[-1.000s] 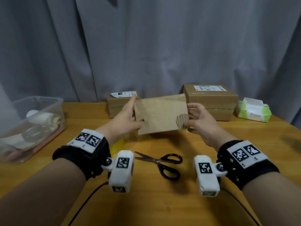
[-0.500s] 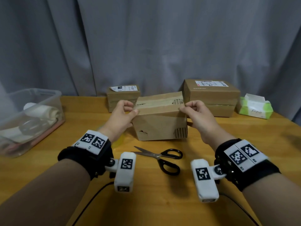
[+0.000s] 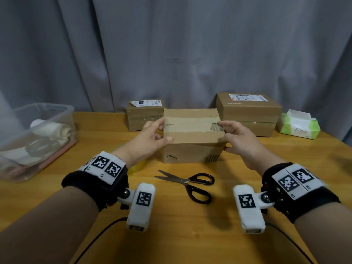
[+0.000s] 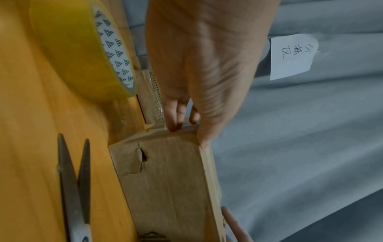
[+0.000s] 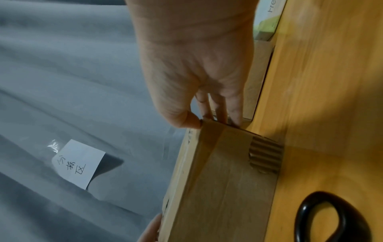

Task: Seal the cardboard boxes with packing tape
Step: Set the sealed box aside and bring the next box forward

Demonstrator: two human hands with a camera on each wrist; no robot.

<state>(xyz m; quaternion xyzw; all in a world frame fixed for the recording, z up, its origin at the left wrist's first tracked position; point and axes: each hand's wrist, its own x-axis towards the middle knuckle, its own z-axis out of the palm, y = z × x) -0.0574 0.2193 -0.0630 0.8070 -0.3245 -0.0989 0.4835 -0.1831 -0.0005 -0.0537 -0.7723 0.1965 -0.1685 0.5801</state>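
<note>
A small brown cardboard box (image 3: 192,134) stands on the wooden table (image 3: 171,235), its top flaps meeting along a centre seam with old brown tape beside it. My left hand (image 3: 152,134) grips the box's left end, thumb on the near top edge, fingers on the side (image 4: 176,121). My right hand (image 3: 234,136) grips the right end the same way (image 5: 199,121). A yellow roll of packing tape (image 4: 82,54) lies on the table under my left wrist, mostly hidden in the head view (image 3: 137,165).
Black-handled scissors (image 3: 188,182) lie partly open in front of the box. Two more cardboard boxes (image 3: 144,113) (image 3: 247,113) stand at the back against a grey curtain. A clear plastic bin (image 3: 34,138) sits at the left, a green tissue pack (image 3: 298,126) at the far right.
The box was held tilted up off the table a second ago. Both hands have turned it and set it down flat, seam upward, and now hold its two ends.
</note>
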